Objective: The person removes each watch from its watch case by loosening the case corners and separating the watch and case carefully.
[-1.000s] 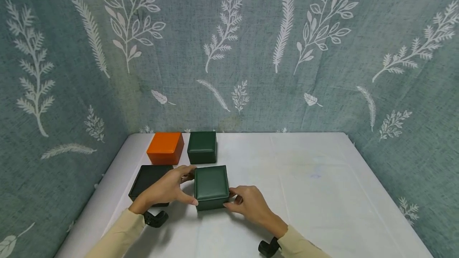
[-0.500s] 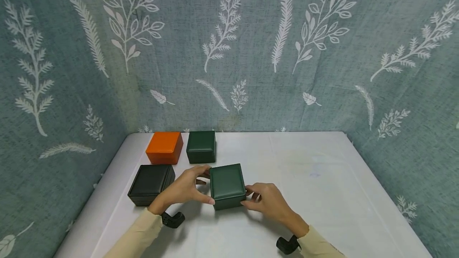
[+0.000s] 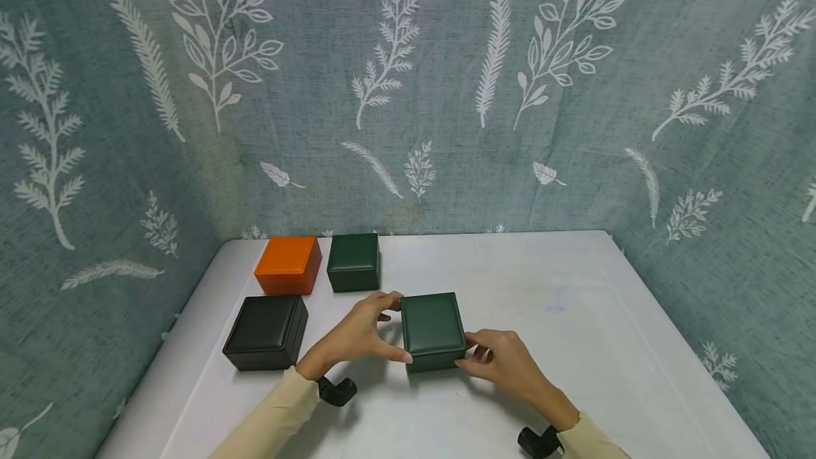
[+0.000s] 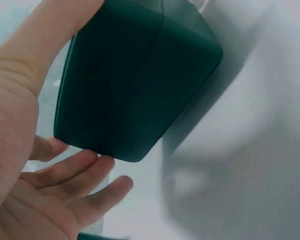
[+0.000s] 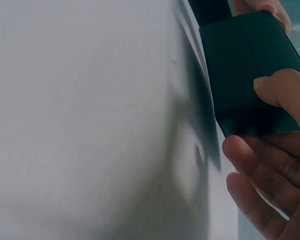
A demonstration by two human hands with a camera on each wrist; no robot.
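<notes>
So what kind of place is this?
Probably a little indoor booth set up for filming tabletop work: a white table, leafy grey-green cloth along its back and sides, and small black gadgets on both wrists.

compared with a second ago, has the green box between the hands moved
Yes, in the head view the held green box has moved right, away from the black box.

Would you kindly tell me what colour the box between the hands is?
The box is dark green, clearest in the head view.

The place looks like a makeshift booth, leaf-patterned cloth (image 3: 440,91) walling three sides of a white table (image 3: 529,282).
</notes>
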